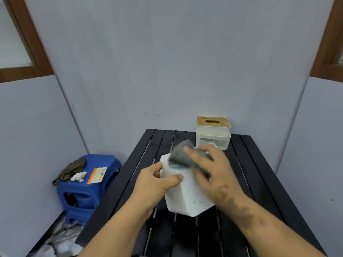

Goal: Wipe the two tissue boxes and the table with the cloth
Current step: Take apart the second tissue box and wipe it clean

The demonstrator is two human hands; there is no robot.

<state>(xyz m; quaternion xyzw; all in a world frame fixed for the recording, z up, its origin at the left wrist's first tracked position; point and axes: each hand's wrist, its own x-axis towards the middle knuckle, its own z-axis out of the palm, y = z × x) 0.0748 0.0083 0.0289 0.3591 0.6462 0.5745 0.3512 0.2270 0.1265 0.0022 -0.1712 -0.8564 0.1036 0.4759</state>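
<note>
A white tissue box point(187, 193) is tilted above the middle of the black slatted table point(259, 182). My left hand point(157, 180) grips its left side, thumb across the upper face. My right hand point(213, 173) presses a grey cloth point(181, 154) onto the box's top end; the cloth is blurred. A second white tissue box point(213, 133) with a wooden slotted lid stands upright at the table's far edge, right of centre, against the wall.
A blue plastic stool point(87, 184) stands left of the table, carrying a dark rag, a crumpled white tissue and an orange-and-white packet. Grey walls close in behind and on both sides. The floor at lower left is marbled.
</note>
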